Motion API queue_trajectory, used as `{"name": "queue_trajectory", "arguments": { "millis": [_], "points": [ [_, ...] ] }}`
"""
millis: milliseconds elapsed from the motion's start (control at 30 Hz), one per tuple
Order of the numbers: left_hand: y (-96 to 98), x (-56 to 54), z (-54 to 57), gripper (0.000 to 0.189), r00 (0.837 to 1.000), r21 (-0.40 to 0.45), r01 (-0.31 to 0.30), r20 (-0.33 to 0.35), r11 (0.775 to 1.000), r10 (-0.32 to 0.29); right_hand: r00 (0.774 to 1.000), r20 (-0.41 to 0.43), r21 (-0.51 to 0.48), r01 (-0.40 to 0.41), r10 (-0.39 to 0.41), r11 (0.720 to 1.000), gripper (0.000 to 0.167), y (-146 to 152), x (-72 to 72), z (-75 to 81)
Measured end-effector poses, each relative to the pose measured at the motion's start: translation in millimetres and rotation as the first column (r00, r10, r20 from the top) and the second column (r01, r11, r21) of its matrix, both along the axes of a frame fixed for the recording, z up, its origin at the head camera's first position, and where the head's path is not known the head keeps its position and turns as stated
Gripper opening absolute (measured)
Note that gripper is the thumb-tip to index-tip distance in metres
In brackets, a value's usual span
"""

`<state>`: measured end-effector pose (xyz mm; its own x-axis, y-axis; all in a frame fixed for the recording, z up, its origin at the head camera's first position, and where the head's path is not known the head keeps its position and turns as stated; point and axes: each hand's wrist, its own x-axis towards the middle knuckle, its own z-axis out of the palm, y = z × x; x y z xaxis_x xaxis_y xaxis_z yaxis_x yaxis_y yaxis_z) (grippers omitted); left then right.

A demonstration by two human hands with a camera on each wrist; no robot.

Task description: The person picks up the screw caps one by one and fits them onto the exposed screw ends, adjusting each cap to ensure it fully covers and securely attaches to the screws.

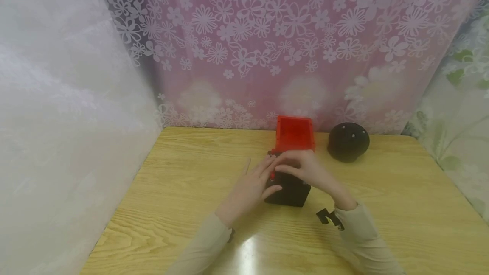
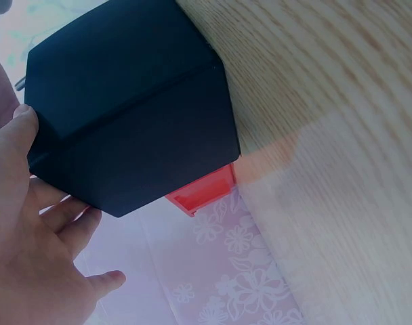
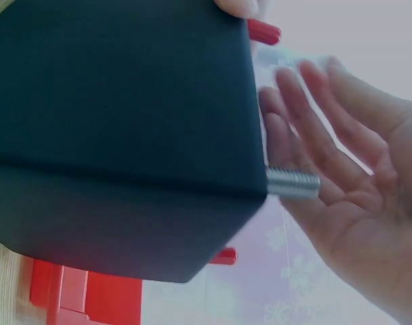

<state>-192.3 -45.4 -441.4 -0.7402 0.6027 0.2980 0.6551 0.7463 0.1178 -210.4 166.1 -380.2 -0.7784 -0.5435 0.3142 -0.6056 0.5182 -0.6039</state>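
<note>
A black block with bevelled edges stands on the table. Red pegs and a silver threaded post stick out of its top. My left hand holds the block near its left top edge, the thumb on the near side and fingers reaching round another side. Over the top, my right hand hovers with loosely bent fingers beside the threaded post. Nothing shows in its grasp. Where the two hands' fingertips meet in the head view, a red peg is partly hidden.
An open red box stands directly behind the block. At the back right lies a round black piece with small silver dots. The wooden table ends at a floral curtain. A black strap piece hangs at my right wrist.
</note>
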Motion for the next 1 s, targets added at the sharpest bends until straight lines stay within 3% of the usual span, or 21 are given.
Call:
{"name": "queue_trajectory", "arguments": {
  "millis": [167,333,433,767,1000],
  "points": [
    [-0.4,-0.1,1.1,0.077,1.000,-0.022,0.000,-0.002,1.000,0.000,0.987,0.012,-0.115,0.162,-0.162,0.980,0.014,9.1,-1.6,5.7],
    [-0.2,-0.2,0.5,0.076,1.000,-0.036,-0.001,-0.023,0.999,0.000,0.943,-0.047,-0.208,0.314,-0.330,0.927,0.017,17.7,-4.3,7.8],
    [-0.1,-0.1,-0.1,0.076,0.999,-0.048,-0.003,-0.038,0.999,0.001,0.920,-0.046,-0.244,0.367,-0.388,0.898,0.020,23.2,-8.8,5.1],
    [-0.4,1.1,0.4,0.076,0.999,-0.043,-0.007,-0.041,0.999,0.005,0.883,0.040,-0.297,0.457,-0.467,0.839,0.031,44.4,-35.6,-4.6],
    [0.2,0.6,-0.7,0.076,1.000,-0.038,-0.006,-0.029,0.999,0.005,0.885,-0.011,-0.272,0.445,-0.465,0.853,0.033,59.5,-70.3,-5.1]
  ]
}}
